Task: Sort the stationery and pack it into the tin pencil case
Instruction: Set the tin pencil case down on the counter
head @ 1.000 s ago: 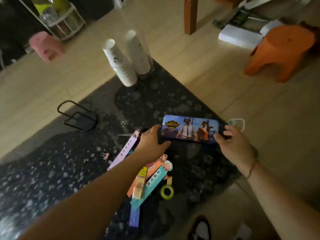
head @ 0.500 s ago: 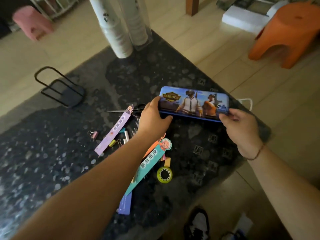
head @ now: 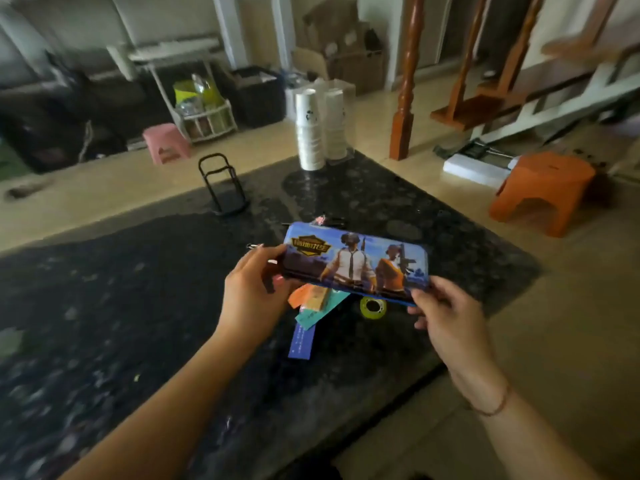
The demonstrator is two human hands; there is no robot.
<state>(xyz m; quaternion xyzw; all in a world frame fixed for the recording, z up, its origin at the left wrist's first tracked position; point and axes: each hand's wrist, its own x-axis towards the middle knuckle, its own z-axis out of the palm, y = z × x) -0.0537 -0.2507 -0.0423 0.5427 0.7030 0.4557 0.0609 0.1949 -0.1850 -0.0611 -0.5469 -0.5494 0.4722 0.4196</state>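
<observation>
I hold the tin pencil case (head: 353, 263) up off the dark speckled surface (head: 138, 306), one end in each grip. My left hand (head: 252, 292) grasps the case's left end, thumb on the printed lid and fingers curled under it. My right hand (head: 446, 317) pinches the near right corner, thumb on top along the blue edge and fingers beneath. The case is closed, lid up, and tilted so that its printed picture of two figures faces me; its long side runs left to right in front of me.

Below the case, partly hidden by it and by my left hand, a loose pile of stationery lies on the surface: an orange strip (head: 300, 296), a teal strip (head: 313, 315) and a blue strip (head: 300, 342) that pokes out nearest to me. A yellow-green tape roll (head: 373, 307) lies flat just right of the strips, under the case's near edge. Small items show just beyond the case's far edge, too blurred to name.

Farther back on the surface stand a black wire stand (head: 221, 183) and two stacks of paper cups (head: 318, 128). An orange stool (head: 543, 188) sits on the floor to the right, a pink stool (head: 166, 142) beyond the surface to the left.
</observation>
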